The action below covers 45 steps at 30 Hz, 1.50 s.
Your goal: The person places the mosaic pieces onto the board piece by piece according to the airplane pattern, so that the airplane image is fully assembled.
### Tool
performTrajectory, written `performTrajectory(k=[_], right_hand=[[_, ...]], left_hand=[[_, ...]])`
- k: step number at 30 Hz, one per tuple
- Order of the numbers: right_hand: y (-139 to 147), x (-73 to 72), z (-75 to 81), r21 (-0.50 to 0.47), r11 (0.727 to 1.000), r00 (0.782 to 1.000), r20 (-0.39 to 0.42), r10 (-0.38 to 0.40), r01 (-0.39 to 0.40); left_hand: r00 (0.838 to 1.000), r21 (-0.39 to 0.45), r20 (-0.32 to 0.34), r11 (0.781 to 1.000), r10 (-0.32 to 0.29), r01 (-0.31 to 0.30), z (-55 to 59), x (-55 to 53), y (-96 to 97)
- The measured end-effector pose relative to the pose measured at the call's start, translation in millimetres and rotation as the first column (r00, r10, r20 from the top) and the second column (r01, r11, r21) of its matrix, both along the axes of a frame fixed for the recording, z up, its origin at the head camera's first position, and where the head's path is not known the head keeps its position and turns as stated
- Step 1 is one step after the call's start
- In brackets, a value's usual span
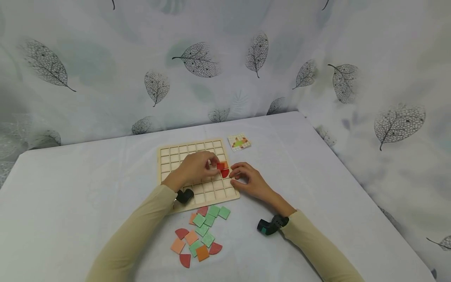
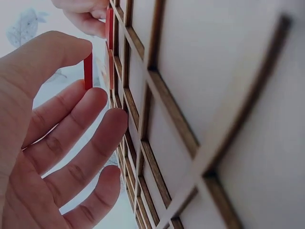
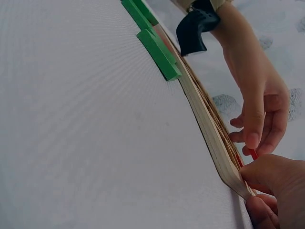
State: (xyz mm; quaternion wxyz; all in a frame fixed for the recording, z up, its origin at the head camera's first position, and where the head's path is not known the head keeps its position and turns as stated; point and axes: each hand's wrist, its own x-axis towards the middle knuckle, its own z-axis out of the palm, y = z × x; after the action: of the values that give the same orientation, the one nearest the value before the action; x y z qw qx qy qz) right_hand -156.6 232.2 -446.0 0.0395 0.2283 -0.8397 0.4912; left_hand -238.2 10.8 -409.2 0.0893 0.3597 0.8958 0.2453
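Note:
Over the right part of the wooden grid board, my left hand pinches a thin red tile between thumb and fingertip. The tile stands on edge in the left wrist view, apart from the grid. Below it in the head view, a red quarter-circle tile lies in a cell. An orange tile lies just beyond, partly covered. My right hand rests at the board's right edge, its thumb and fingers loosely bent and touching the rim.
A small pattern card lies beyond the board's far right corner. In front of the board are scattered green tiles, orange tiles and red quarter-circles. A leaf-print curtain hangs behind the white table.

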Motion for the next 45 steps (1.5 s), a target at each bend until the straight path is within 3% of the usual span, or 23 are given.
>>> performTrajectory(k=[5, 27, 38, 43, 45], right_hand=[[5.7, -5.8, -14.2, -0.01, 1.0, 1.0, -0.011, 0.001, -0.001], [8.3, -7.4, -17.2, 0.004, 1.0, 1.0, 0.02, -0.001, 0.001], [8.4, -6.5, -16.2, 0.005, 1.0, 1.0, -0.003, 0.004, -0.004], [7.6, -6.5, -15.9, 0.007, 1.0, 1.0, 0.008, 0.0, 0.0], [3.9, -2.3, -6.2, 0.002, 1.0, 1.0, 0.017, -0.002, 0.002]], left_hand=[[1.0, -0.008, 0.013, 1.0, 0.011, -0.011, 0.7, -4.9, 3.2], [0.999, -0.021, 0.018, 0.999, 0.041, -0.041, 0.3, -15.4, 9.3], [0.995, 0.012, -0.021, 0.995, -0.102, 0.102, -0.4, -19.4, 5.0], [0.992, 0.007, -0.032, 0.992, -0.122, 0.123, 0.0, -21.0, 5.9], [0.992, -0.002, -0.041, 0.992, -0.123, 0.123, -0.1, -21.9, 6.4]])
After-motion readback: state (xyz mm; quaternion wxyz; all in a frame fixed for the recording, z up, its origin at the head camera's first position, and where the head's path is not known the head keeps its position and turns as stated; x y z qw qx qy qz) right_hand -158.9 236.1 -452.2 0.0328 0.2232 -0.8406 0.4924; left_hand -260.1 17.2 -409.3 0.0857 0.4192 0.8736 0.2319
